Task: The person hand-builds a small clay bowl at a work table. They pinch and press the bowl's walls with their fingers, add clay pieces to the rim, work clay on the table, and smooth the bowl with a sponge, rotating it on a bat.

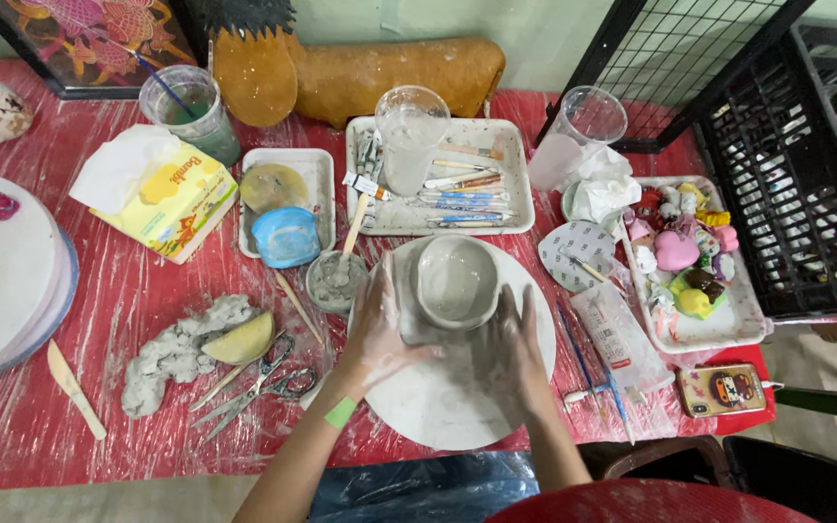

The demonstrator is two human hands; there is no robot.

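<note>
A grey clay bowl [455, 281] stands on a round white board [438, 407] in the middle of the red plastic-covered table. My left hand [377, 334] cups the bowl's left side, fingers spread and smeared with clay. My right hand [513, 351] presses against its lower right side. Both palms touch the wet clay wall. A green band sits on my left wrist.
A lump of grey clay [171, 351], a yellow sponge [240, 340] and scissors [265, 384] lie left of the board. A small slip cup [333, 281], trays of tools [467, 194], a tissue box [171, 199], a phone [726, 388] and a black crate [787, 174] surround it.
</note>
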